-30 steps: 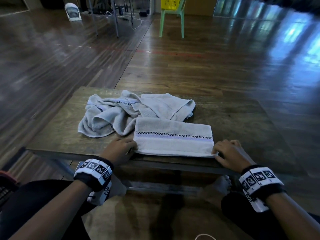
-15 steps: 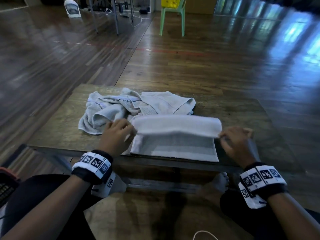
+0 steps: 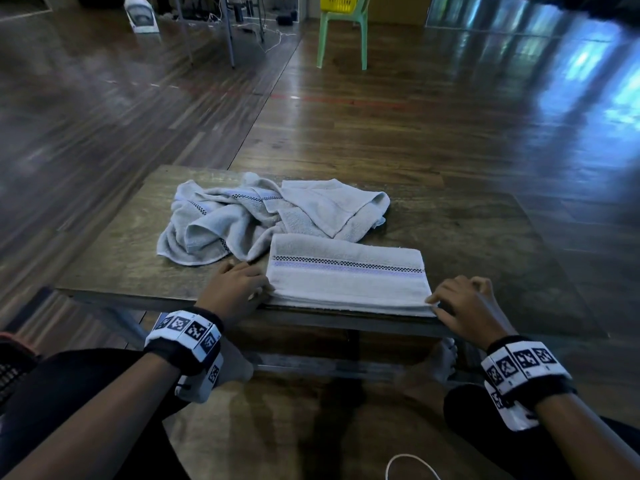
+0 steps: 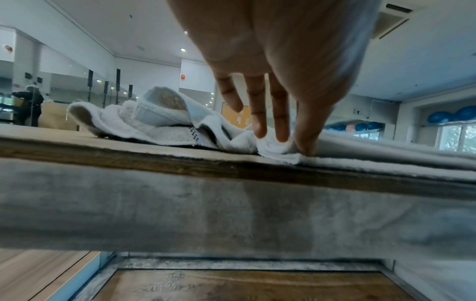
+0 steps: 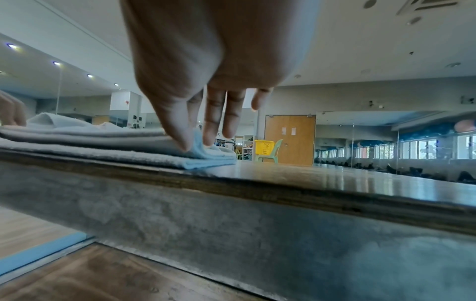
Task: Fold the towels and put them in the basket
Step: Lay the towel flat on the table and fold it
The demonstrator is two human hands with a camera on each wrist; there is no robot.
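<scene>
The left hand (image 3: 235, 289) pinches the near left corner of the folded towel (image 3: 348, 277), thumb and fingers (image 4: 260, 114) closed on the layered edge. The right hand (image 3: 464, 308) pinches the near right corner the same way. The folded towel lies flat along the near edge of the low wooden table (image 3: 467, 237), its checked stripe facing up. Just behind it, touching, sits a crumpled towel (image 3: 242, 216). Far across the floor, a yellow basket (image 3: 341, 1) rests on a green chair (image 3: 343, 36).
</scene>
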